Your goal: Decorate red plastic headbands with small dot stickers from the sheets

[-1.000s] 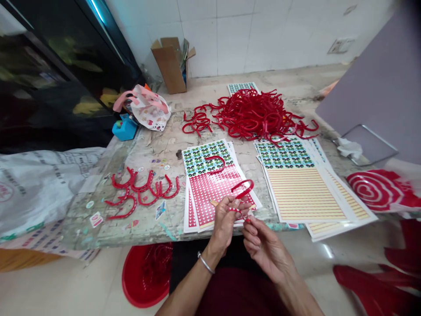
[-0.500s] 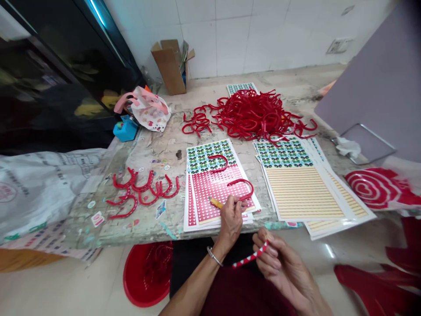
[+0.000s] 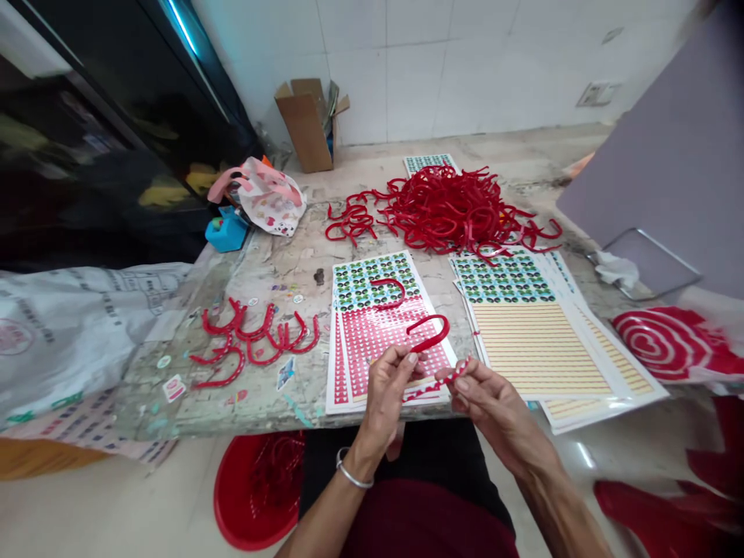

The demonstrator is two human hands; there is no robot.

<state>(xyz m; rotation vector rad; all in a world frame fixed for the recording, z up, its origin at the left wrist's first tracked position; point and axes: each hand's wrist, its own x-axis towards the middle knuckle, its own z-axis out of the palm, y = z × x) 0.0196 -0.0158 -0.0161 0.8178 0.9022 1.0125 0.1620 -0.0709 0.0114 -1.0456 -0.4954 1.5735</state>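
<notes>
My left hand (image 3: 377, 399) pinches the end of a red curved, hook-shaped strip (image 3: 440, 332) above a stack of sticker sheets (image 3: 361, 329) printed with hearts and green-blue figures. Between the fingertips of my right hand (image 3: 495, 403) is a narrow red-and-white sticker strip (image 3: 428, 390), its free end reaching left beneath my left fingers. Whether the strip touches the red piece I cannot tell. Another curved red piece (image 3: 401, 291) lies on the sheets. The yellow-handled cutter seen earlier is mostly or wholly hidden now.
A large heap of red curved pieces (image 3: 447, 209) lies at the back. Several patterned ones (image 3: 264, 333) rest on the table's left. More sheets (image 3: 538, 349) are on the right, and a red basin (image 3: 232, 496) stands below. A cardboard box (image 3: 308, 132) is by the wall.
My right hand has risen toward my left, bringing the sticker strip over the sheets' front edge. My left hand has turned, and the yellow-handled cutter no longer shows beside its fingers.
</notes>
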